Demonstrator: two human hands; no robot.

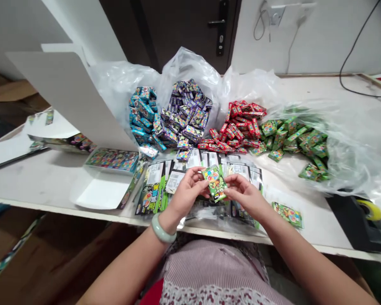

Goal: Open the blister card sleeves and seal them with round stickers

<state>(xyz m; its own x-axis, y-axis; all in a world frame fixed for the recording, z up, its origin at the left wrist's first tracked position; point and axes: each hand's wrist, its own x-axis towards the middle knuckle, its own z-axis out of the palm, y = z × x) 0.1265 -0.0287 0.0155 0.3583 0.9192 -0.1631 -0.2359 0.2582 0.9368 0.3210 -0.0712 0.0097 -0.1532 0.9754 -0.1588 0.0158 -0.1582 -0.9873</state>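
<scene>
A green printed packet (215,183) is held upright between my two hands, over the middle of the table's front. My left hand (192,186), with a pale bangle at the wrist, pinches its left side. My right hand (243,192) grips its right edge between thumb and fingers. Beneath them lie flat black and green printed bags (151,188) in clear plastic. Behind, plastic bags spill small boxes: blue (142,112), purple (190,112), red (238,127) and green (311,142). Another green packet (288,215) lies right of my right forearm.
An open white display box (104,188) with its tall lid raised stands at the left, a row of small packets inside. At the right front sits a black tape dispenser with yellow tape (370,209). A black cable (344,72) hangs at the back right.
</scene>
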